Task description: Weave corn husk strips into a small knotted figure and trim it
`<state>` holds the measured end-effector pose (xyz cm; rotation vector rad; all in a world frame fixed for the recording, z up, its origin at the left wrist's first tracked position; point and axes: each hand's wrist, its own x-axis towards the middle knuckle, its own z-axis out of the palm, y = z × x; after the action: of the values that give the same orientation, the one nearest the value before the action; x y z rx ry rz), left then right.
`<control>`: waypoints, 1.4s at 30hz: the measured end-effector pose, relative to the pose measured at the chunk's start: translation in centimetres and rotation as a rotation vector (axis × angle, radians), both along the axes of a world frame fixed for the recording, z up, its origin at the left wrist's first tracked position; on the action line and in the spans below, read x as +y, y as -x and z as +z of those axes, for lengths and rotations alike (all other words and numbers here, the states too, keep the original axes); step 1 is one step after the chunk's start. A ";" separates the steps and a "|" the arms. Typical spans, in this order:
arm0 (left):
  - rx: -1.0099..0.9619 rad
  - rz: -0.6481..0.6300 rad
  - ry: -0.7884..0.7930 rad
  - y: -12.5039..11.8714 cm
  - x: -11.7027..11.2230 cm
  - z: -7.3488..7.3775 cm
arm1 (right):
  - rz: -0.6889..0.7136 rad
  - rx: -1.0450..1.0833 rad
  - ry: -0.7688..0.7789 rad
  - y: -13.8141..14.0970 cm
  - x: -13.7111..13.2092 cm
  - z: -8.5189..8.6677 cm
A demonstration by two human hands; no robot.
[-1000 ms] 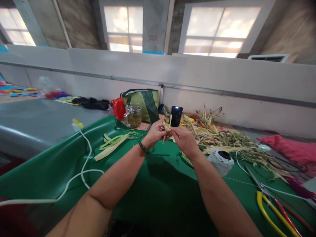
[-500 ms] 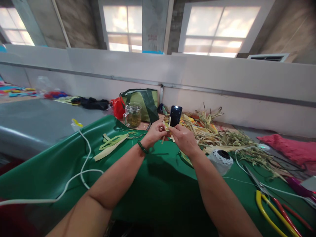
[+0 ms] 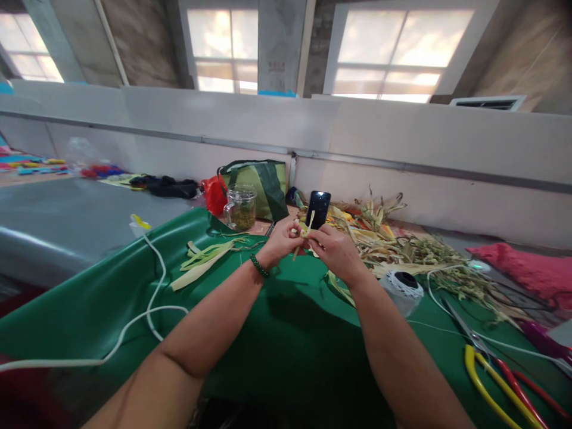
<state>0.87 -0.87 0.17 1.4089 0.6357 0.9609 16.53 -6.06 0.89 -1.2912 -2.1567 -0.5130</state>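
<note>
Left hand (image 3: 282, 243) and right hand (image 3: 336, 250) meet above the green-covered bench (image 3: 277, 363), in front of the propped phone (image 3: 320, 204), each grip closed to a fingertip pinch on the small pale husk piece (image 3: 311, 221) between them, one strip poking up, an end hanging below; exact finger contacts too small to tell. Looks like shaping work: best done with left pinching firmly at the base and right drawing the strip round with light, even tension, as thin husk could split if yanked.
</note>
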 end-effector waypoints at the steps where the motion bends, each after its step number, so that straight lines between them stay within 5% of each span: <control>1: 0.011 0.005 -0.005 0.0 0.0 0.0 | -0.007 -0.017 0.003 0.0 -0.1 0.1; 12: 0.152 0.134 -0.290 -0.7 -0.2 -1.1 | -0.328 -0.050 0.114 2.0 -1.0 0.6; 21: 0.270 0.279 -0.543 -0.8 -0.4 -1.6 | -0.248 0.252 0.102 1.8 -0.3 -0.4; 28: 0.244 0.250 -0.477 -0.6 -0.4 -1.2 | -0.029 0.371 0.158 1.4 0.2 -0.6; 37: 0.326 0.317 -0.618 -0.8 -0.9 -1.3 | -0.111 0.567 0.183 1.3 0.7 -1.1; 42: 0.356 0.332 -0.615 -0.6 -0.6 -1.3 | 0.000 0.507 0.181 1.5 0.6 -1.0</control>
<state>1.49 -1.42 -1.16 2.0942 0.9036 1.2431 15.04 -5.43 -0.13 -1.3423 -1.8012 0.0200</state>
